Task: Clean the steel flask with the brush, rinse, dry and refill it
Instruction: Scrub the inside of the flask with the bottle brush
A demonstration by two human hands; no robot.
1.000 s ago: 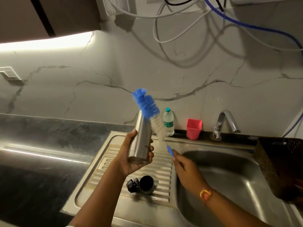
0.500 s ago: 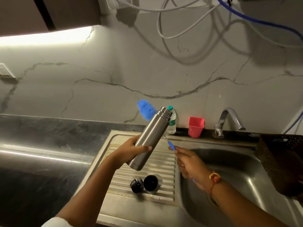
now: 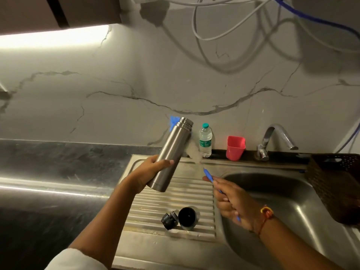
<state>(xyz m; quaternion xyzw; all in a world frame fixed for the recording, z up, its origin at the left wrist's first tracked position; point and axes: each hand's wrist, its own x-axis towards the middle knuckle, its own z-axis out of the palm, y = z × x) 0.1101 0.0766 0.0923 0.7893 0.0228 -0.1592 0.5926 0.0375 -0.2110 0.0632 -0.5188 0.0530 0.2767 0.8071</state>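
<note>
- Drainboard (image 3: 155, 203) of ribbed steel lies nearest. On it the cap (image 3: 188, 218) lies on its side with its dark hollow facing the camera, and a black stopper (image 3: 169, 220) sits just to its left.
- Right hand (image 3: 233, 201), with an orange thread at the wrist, curls its fingers round the thin blue handle of the brush (image 3: 207, 175).
- Left hand (image 3: 150, 172) grips the steel flask (image 3: 171, 154) round its lower half and holds it above the drainboard.
- The flask's long axis tilts, with the base down toward the person and the open mouth up, right and away.
- Its body is plain brushed steel with ringed threads at the uncapped neck.
- The brush crosses behind the flask. A blue tuft shows left of the neck, and blurred white bristles show to the right.
- Sink basin (image 3: 282, 201) sits to the right, with a dark basket (image 3: 331, 178) at its far edge.
- Water bottle (image 3: 205, 140), pink cup (image 3: 235, 148) and tap (image 3: 272, 139) stand along the back ledge.
- Dark counter (image 3: 58, 172) runs to the left, under a veined marble wall (image 3: 175, 75) with looping cables.
</note>
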